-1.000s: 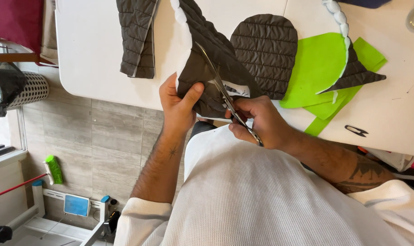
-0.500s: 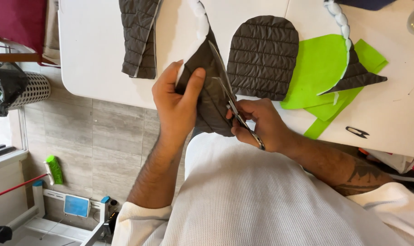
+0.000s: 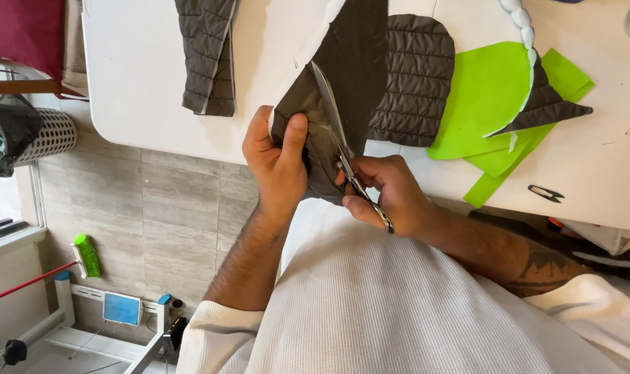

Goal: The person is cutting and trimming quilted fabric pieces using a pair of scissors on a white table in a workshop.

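Observation:
My left hand (image 3: 277,161) pinches the near edge of a dark grey fabric piece (image 3: 353,55) that hangs over the front edge of the white table (image 3: 142,76). My right hand (image 3: 391,195) grips metal scissors (image 3: 337,131). Their blades point away from me and lie along the fabric, just right of my left thumb. A rounded piece of dark quilted fabric (image 3: 415,79) lies flat on the table right behind the scissors.
Another quilted strip (image 3: 207,55) lies at the table's far left. Bright green pattern sheets (image 3: 495,104) with a dark quilted triangle (image 3: 547,104) sit to the right, and a small thread snipper (image 3: 545,192) near the front edge. Tiled floor and a perforated bin (image 3: 48,135) are on the left.
The scissors have advanced farther up along the dark fabric. My left hand has shifted its pinch on the fabric edge, staying beside the blades.

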